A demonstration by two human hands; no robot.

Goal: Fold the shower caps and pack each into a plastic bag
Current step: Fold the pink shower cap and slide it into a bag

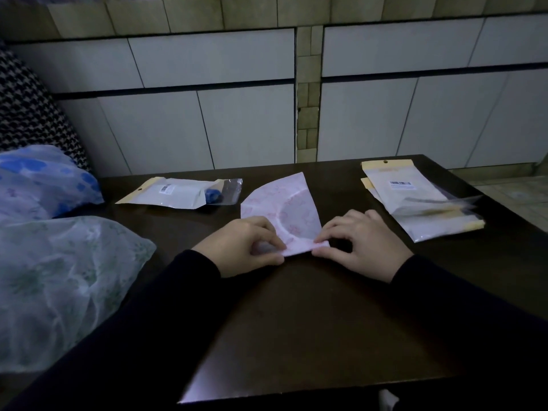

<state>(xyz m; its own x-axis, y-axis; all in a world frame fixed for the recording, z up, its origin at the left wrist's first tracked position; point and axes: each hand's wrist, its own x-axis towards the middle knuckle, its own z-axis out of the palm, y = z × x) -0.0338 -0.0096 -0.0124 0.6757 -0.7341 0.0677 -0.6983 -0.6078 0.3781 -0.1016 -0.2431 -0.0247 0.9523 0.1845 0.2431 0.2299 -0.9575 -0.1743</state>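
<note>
The pink shower cap [281,203] lies flat on the dark table [296,321] in front of me, folded into a fan-shaped wedge whose wide curved edge points away and whose narrow end sits between my 2 hands. My left hand [240,247] pinches the near left corner of that narrow end, thumb and fingertips curled together on the thin plastic. My right hand [361,244] pinches the near right corner in the same way, its fingers [323,232] bent down onto the cap and the thumb tucked under the edge. Between my hands the narrow end is turned up into a small fold. Both of my sleeves are dark and reach to the wrists.

Just beyond the cap to the left, apart from it, lies a packed plastic bag [178,192] with a barcode label and a tan header strip; something blue shows through its clear right end. To the right of the cap, well apart from my right hand, is a stack of empty plastic bags [415,203] with the same tan headers, fanned slightly on the table's right side.

At the far left, off the table edge, a green-patterned shower cap [59,286] lies puffed open, and behind it a blue-patterned shower cap [44,179] rests against a houndstooth cushion [26,120]. A grey tiled wall [237,114] runs behind the table.
</note>
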